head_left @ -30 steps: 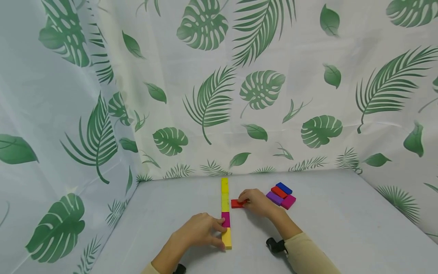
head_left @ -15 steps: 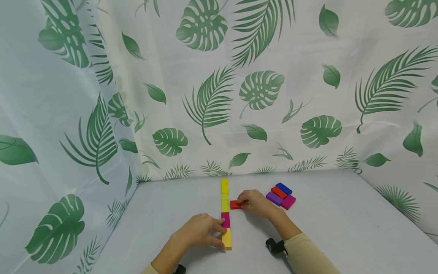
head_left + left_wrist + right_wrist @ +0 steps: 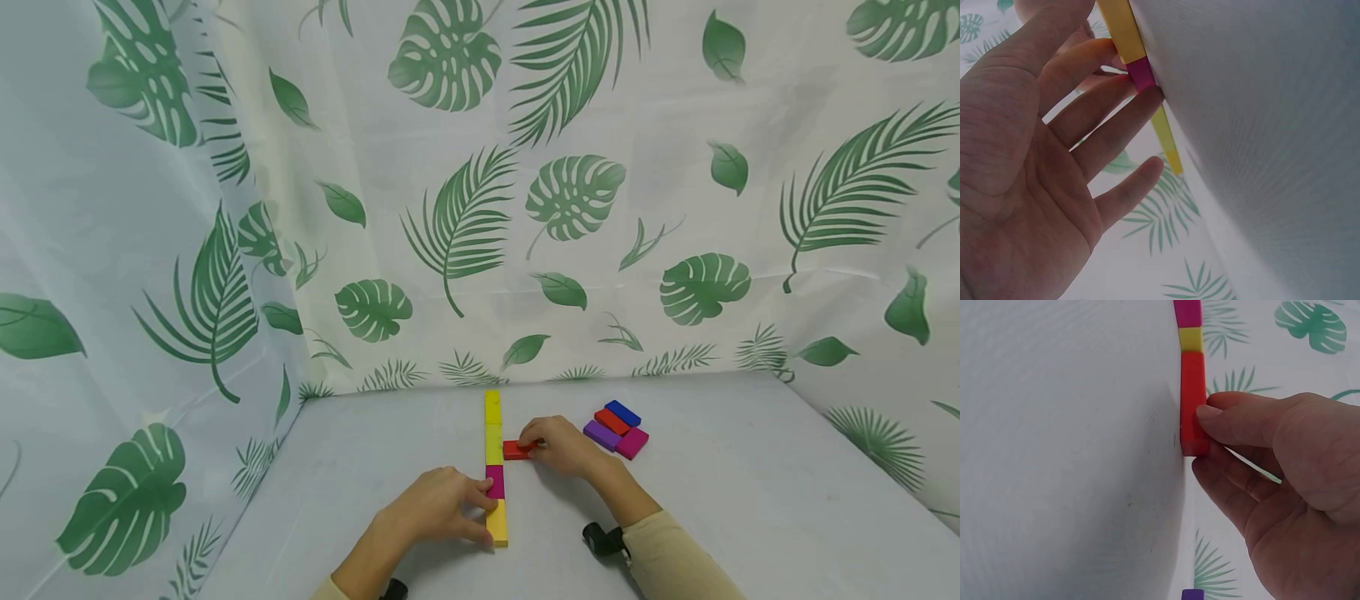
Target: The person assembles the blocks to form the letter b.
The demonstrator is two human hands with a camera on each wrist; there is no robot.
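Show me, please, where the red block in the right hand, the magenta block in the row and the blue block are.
red block (image 3: 516, 450), head view, on its top face left of the fingers.
magenta block (image 3: 494, 482), head view, on its top face.
blue block (image 3: 622, 412), head view, on its top face.

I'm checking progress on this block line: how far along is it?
Done: a row of four blocks lies end to end, steadied by the left hand. In hand: the right hand pinches a red block against the row's side. Left: four loose blocks wait nearby.
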